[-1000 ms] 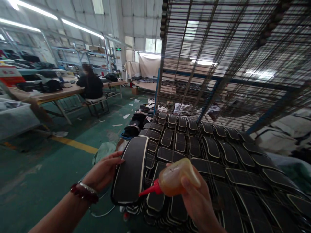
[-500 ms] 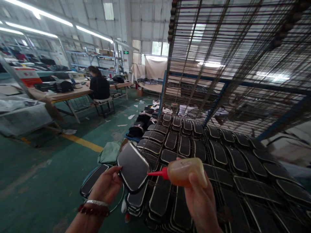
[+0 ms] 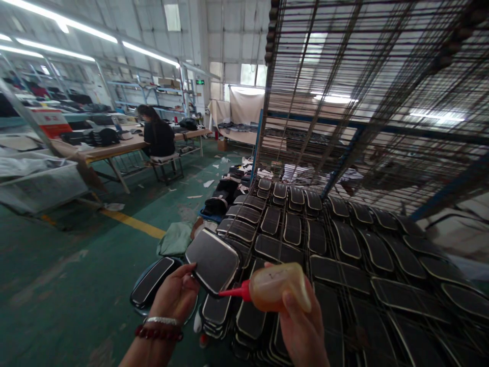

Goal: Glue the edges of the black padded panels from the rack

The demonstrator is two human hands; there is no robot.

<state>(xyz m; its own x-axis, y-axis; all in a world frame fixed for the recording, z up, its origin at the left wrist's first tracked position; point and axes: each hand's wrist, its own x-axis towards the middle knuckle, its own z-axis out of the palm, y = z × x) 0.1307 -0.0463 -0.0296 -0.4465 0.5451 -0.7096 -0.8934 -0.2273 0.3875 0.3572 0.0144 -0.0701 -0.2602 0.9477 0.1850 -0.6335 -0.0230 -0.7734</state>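
Note:
My left hand grips the left edge of a dark panel with rounded corners and a pale line along its rim. Wrapped around a translucent squeeze bottle of amber liquid is my right hand. The bottle lies nearly level, its red nozzle pointing left with the tip at the panel's lower edge. Whether liquid is coming out is too small to tell. Below my left hand, a similar dark panel rests on a round container.
Many similar panels lie in rows on a wire rack, with raised wire shelves above. A green cloth lies on the floor. A person sits at a long table at the left back.
The nozzle tip has moved left and down along the panel's edge, the bottle going with it. The panel has turned and tilted in my left hand.

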